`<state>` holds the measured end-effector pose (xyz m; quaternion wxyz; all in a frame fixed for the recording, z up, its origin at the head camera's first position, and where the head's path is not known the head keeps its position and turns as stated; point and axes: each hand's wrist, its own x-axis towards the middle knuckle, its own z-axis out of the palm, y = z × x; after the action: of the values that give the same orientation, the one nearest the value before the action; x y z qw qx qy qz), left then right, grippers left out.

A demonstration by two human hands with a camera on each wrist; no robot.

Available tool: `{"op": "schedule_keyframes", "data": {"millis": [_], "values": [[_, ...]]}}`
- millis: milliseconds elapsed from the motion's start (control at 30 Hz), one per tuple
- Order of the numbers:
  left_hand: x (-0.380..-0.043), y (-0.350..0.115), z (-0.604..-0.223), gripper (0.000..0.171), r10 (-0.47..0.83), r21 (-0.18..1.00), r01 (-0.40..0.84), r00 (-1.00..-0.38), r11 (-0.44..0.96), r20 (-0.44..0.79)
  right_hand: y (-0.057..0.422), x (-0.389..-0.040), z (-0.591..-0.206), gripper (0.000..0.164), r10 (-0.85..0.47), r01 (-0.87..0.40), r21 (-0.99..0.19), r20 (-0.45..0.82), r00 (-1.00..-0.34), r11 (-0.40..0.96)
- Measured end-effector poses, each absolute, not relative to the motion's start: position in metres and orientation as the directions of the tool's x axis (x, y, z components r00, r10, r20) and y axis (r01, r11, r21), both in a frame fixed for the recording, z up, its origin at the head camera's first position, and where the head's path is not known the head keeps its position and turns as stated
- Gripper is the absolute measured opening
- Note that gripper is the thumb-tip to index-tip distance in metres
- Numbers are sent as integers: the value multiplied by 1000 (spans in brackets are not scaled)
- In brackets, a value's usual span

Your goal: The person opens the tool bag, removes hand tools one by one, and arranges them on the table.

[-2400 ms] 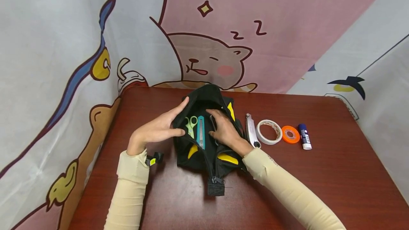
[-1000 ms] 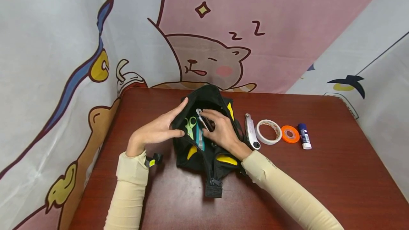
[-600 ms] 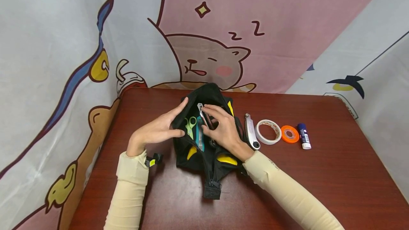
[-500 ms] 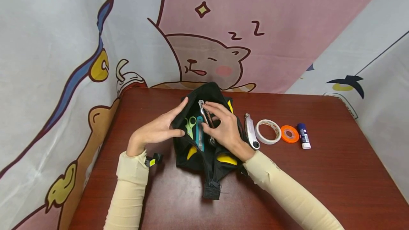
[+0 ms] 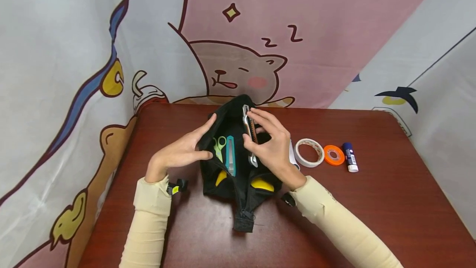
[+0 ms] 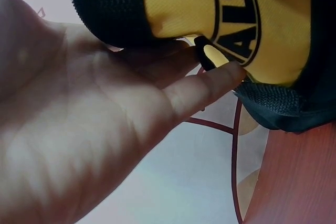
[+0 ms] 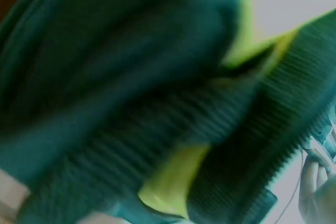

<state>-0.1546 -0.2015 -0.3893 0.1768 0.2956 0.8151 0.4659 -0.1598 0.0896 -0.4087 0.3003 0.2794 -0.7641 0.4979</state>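
Note:
A black and yellow tool bag (image 5: 244, 214) stands with its mouth spread apart. My left hand (image 5: 181, 151) touches its left side, fingers fairly straight and thumb at the rim; in the left wrist view that hand's fingers meet the yellow panel (image 6: 278, 30). Over the bag's right part, my right hand (image 5: 273, 144) pinches a silver utility knife (image 5: 246, 121) with a dark toothed strip, held nearly upright. Green-handled scissors (image 5: 220, 146) and a teal utility knife (image 5: 230, 156) lie inside the bag. The right wrist view is mostly blurred bag cloth.
Right of the bag on the brown table (image 5: 390, 202) are a white tape roll (image 5: 309, 164), an orange tape roll (image 5: 334, 155) and a glue stick (image 5: 350, 158). A white-handled tool (image 5: 292, 156) is mostly hidden behind my right hand. A cartoon-printed cloth (image 5: 316, 7) hangs behind.
My right hand has taken hold of the silver utility knife inside the bag and lifted it up and to the right. My left hand has stayed at the bag's side.

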Motion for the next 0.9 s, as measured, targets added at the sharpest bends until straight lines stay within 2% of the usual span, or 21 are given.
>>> {"op": "schedule_keyframes", "data": {"millis": [300, 467, 900], "values": [[-154, -204, -390, 103, 643, 861, 317, -766, 398, -15, 122, -159, -393, 54, -6, -699, -635, 738, -674, 329], [-154, -204, -390, 104, 648, 864, 321, -762, 388, -8, 146, -157, -392, 55, 57, -647, -655, 719, -693, 390], [-154, -202, -392, 103, 656, 863, 329, -755, 384, -4, 204, -137, -374, 47, 216, -518, -681, 690, -691, 517]]}}
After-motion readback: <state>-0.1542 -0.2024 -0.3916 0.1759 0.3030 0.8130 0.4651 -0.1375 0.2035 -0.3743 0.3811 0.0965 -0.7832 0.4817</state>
